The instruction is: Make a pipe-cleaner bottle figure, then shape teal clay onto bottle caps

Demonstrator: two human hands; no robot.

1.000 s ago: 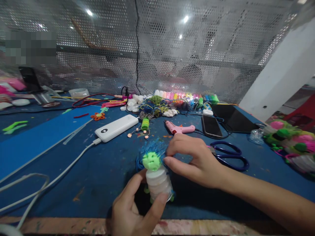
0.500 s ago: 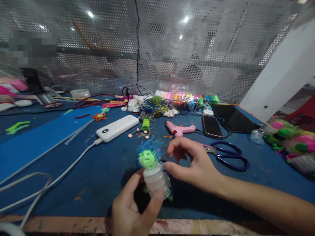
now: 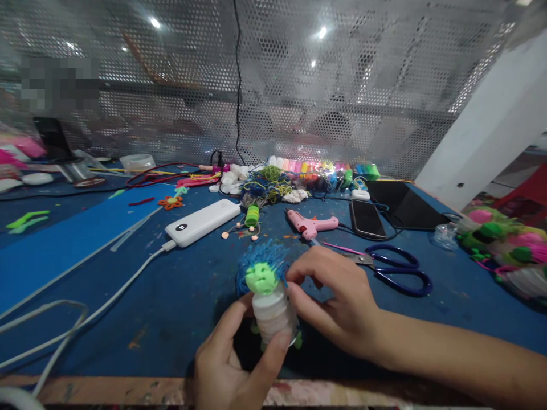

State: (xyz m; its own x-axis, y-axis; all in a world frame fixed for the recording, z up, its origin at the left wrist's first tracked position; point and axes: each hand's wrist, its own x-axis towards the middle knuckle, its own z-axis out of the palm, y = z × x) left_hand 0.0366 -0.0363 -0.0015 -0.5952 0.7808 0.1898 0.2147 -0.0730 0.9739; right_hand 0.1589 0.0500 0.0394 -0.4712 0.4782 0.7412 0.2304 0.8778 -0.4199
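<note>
Lower centre, left hand (image 3: 233,356) clasps white body (image 3: 270,314), right hand (image 3: 339,299) pinches blue yarn (image 3: 265,254), likely adjusting strands; next move needs steadiness.

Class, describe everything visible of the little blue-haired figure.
The figure has a green, clay-like head with dark marks, blue yarn-like hair, and a ribbed, whitish, plastic-looking body with green bits around its base. It is roughly upright, near the blue table's front edge. The left hand grips the body; the right hand is beside the hair, perhaps touching it.

Left hand (image 3: 226,376) grips doll (image 3: 272,312); right hand (image 3: 339,302) at blue hair (image 3: 265,254).
</note>
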